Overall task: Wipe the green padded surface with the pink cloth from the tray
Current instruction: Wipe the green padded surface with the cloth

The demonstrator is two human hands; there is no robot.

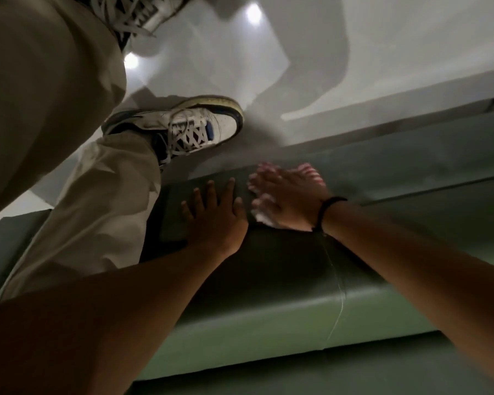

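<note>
Two bare hands rest on the green padded surface [283, 306], both reaching forward from the near edge of the pad toward its far edge, where the pale floor [340, 47] begins. The left hand [214, 215] lies flat, palm down, fingers spread and slightly apart, holding nothing; it sits close to the far edge of the pad, just beside a trouser leg [77, 212] in light beige cloth. The right hand [288, 201] is blurred by motion and presses down on the pink cloth [261, 216], which shows only as pale and pinkish bits sticking out from under the palm and beyond the fingertips; whether the fingers pinch the cloth or merely lie flat on it cannot be told. A dark band [327, 212] circles the right wrist. The two hands are near each other but do not touch. A thin light seam or thread [337, 286] runs across the pad from under the right wrist toward its near rounded edge. On the floor past the far edge of the pad stands a white laced sneaker [188, 129] with a blue patch; part of a second shoe [143, 12] shows at the top of the view.
</note>
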